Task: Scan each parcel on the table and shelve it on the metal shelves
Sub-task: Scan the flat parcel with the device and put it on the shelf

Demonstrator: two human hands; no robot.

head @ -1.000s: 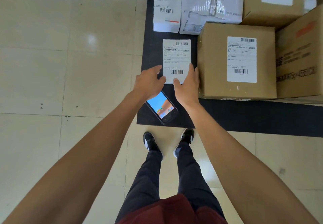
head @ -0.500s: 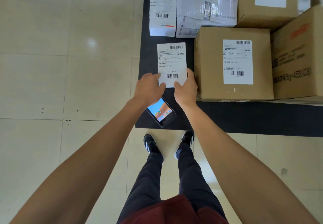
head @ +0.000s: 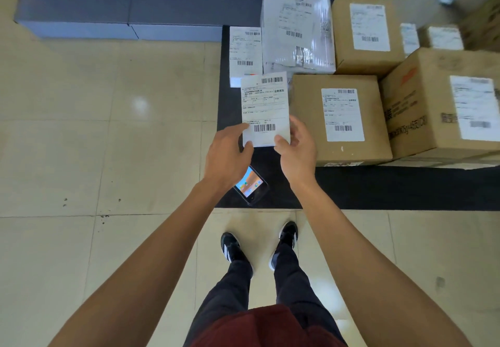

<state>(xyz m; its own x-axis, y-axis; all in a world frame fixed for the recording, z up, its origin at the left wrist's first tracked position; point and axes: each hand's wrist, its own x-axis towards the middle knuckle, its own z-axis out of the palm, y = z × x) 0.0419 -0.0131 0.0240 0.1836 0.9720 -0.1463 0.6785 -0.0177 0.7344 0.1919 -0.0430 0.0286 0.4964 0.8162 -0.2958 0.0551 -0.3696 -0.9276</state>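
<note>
Left fingers: they curl on the lower left corner of the small white parcel; the thumb lies on its label.
Right fingers: they pinch the lower right corner of the same parcel, with the thumb on top and the other fingers bent along its right edge.
Left hand: at 9 o'clock of the parcel's lower edge, back of the hand up.
Right hand: at 3 o'clock of that edge, just beside the near cardboard box.
Small white parcel: held by both hands above the left end of the black table, label with barcodes facing up.
Scanner: lies on the table at 6 o'clock of the parcel, screen lit, partly hidden under the left wrist.
Other parcels: a white flat box and a grey plastic bag at 12 o'clock; more cardboard boxes at 2 o'clock.
Floor: beige tiles.
</note>
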